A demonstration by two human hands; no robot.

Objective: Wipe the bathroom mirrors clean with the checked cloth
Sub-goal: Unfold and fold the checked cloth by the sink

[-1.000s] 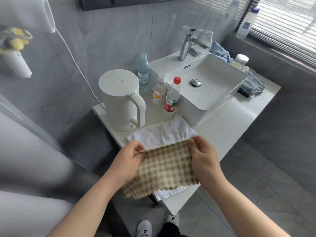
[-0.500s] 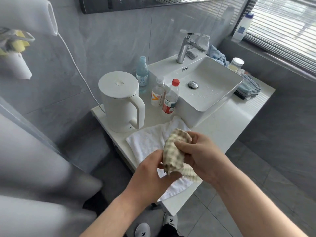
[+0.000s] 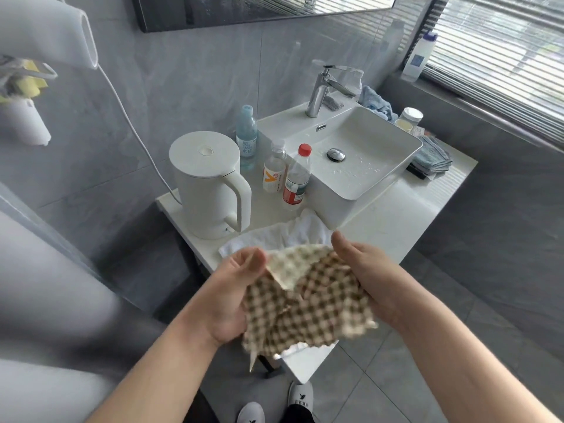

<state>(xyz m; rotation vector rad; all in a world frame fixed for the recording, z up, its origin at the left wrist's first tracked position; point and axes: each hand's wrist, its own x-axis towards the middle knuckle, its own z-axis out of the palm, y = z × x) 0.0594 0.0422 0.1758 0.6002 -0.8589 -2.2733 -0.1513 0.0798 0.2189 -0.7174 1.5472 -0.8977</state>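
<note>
The left hand point(image 3: 235, 296) pinches one folded-over edge of the checked cloth point(image 3: 308, 300) between thumb and curled fingers, palm turned up, while the right hand point(image 3: 370, 282) is under the cloth's far side with its thumb raised and apart from the fabric; whether its hidden fingers curl into the cloth I cannot tell. The cloth hangs spread and rumpled between the two hands, in the air above the near edge of the surface point(image 3: 406, 215), over a white towel point(image 3: 283, 235) that lies there. At 11 o'clock from the hands stands a white kettle point(image 3: 207, 184), its cord running up the wall. At 12 o'clock are three bottles: a red-capped bottle point(image 3: 297, 178), a clear bottle with an orange label point(image 3: 274, 170) just beside it, and a pale blue bottle point(image 3: 246, 135) behind. At 1 o'clock sits the white basin point(image 3: 381, 166) with its chrome tap point(image 3: 323, 90). Along the top edge runs the lower part of a mirror point(image 3: 244, 10).
</note>
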